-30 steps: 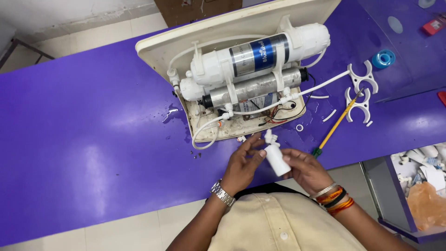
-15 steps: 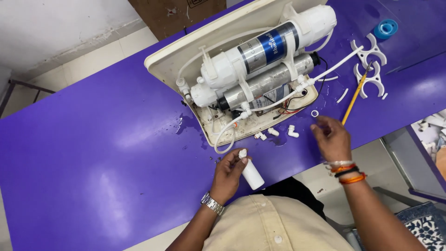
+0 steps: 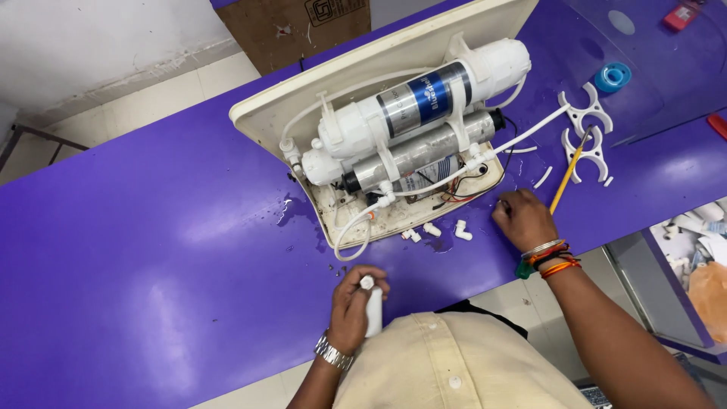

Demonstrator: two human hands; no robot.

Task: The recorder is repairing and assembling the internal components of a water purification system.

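Left hand (image 3: 356, 303) has drawn the small white cartridge (image 3: 372, 309) back from the purifier tray (image 3: 303, 113), fingers wrapped round it. Right hand (image 3: 522, 218) has moved beside the tray's loose fittings (image 3: 432, 229), fingers curled; pinch undeterminable.

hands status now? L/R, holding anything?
Left hand: closed around the small white filter cartridge.
Right hand: knuckles up on the purple table, fingers curled; grip cannot be told.

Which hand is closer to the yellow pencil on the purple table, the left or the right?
Right. The right hand rests on the table just beside the lower end of the yellow pencil. The left hand is far off, near the table's front edge, gripping a small white cylinder.
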